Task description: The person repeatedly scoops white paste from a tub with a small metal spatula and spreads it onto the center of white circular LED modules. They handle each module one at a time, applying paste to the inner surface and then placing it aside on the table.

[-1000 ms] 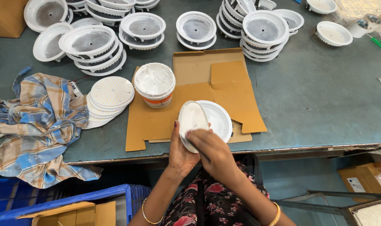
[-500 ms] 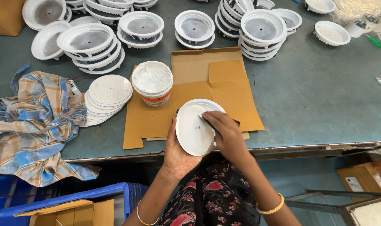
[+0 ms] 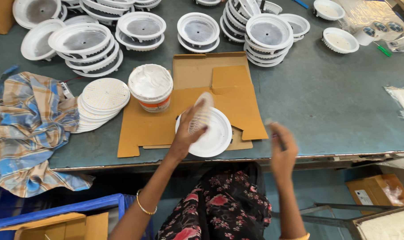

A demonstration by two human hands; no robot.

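Round white disc (image 3: 201, 116) tilted, blurred, over white round housing (image 3: 213, 135) on cardboard

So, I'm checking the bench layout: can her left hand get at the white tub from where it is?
Probably yes: the left hand holds a thin disc, but the white tub stands close beside it with nothing between.
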